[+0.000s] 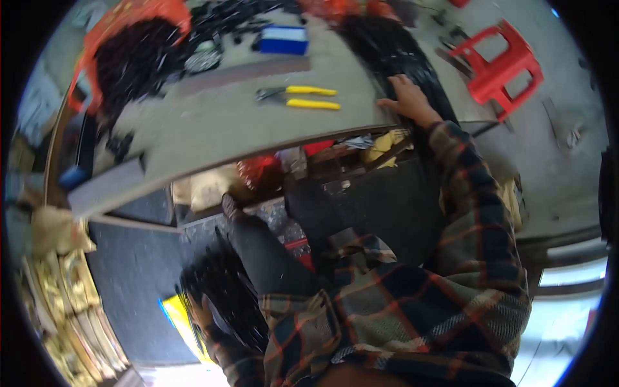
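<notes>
At the lower left, my left hand (201,313) is closed around the side of a loose bundle of long, thin black strips (225,284), which hangs low beside my leg; its fingers are partly hidden. On the right part of the table (238,132), my right hand (412,103) lies with fingers apart against the edge of a second, glossy bundle of black strips (396,55). That bundle runs from the far side over the near edge. Pliers with yellow handles (313,97) rest on the tabletop left of my right hand, their handles spread.
An orange bag (174,11) of black pieces sits at the far left, near a blue box (284,40). A red plastic stool (506,68) stands right of the table. Below the tabletop is a cluttered shelf with a red bag (260,171). Stacked sacks (71,290) line the left.
</notes>
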Demonstrator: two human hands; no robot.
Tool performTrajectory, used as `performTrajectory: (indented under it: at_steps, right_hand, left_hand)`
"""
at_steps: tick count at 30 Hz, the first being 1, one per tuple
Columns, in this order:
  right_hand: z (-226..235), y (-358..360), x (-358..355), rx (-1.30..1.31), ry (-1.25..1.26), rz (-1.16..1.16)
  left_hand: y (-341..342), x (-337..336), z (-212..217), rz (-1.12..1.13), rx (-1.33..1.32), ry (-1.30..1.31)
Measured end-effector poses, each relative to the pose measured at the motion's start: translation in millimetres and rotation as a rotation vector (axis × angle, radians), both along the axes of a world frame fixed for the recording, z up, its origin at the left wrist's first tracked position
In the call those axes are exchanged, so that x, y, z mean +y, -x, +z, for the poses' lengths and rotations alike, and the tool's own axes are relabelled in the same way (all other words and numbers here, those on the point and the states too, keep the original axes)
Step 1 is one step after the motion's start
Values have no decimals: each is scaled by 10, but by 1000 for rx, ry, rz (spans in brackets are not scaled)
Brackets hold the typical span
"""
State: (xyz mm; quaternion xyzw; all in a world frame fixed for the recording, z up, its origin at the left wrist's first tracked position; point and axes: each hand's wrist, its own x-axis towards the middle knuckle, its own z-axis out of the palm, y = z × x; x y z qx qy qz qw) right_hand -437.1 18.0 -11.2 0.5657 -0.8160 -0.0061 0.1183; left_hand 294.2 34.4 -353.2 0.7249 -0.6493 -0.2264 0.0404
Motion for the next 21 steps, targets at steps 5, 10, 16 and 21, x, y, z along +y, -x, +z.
performTrajectory:
  at_steps: [5,10,16,21]
  right_hand:
    - [149,193,-119,101,-42,-176]
    - [37,-81,-394,188,-186,-195]
    - [-133,-36,-413,217,-77,-231]
    - [-182,-38,-408,65,78,-236]
  left_hand:
    - [525,-372,113,-100,-28,93]
    - [834,-405,551,-193,239,223]
    - [1151,79,523,-286,377,312]
    - [1228,544,568,-245,381,130]
